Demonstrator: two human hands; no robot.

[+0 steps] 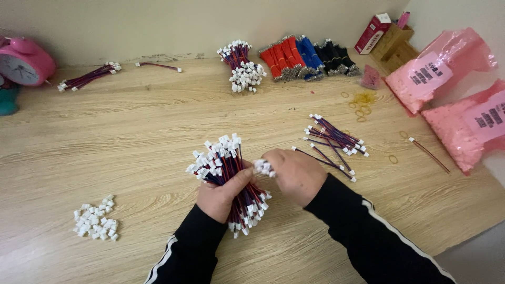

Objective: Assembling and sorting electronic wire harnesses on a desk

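My left hand (223, 195) grips a thick bundle of short red-and-blue wires (227, 173) with white plastic connectors at both ends, held just above the wooden table (131, 142). My right hand (295, 173) sits right beside it, its fingers closed on a few white connector ends (263, 167) of that bundle. Black sleeves with white stripes cover both arms.
Loose wires (335, 138) lie right of my hands, a pile of white connectors (96, 221) at front left. Far back lie more wire bundles (242, 66), red, blue and black wire bunches (307, 57), rubber bands (362, 105), pink bags (452, 94), a pink alarm clock (23, 60).
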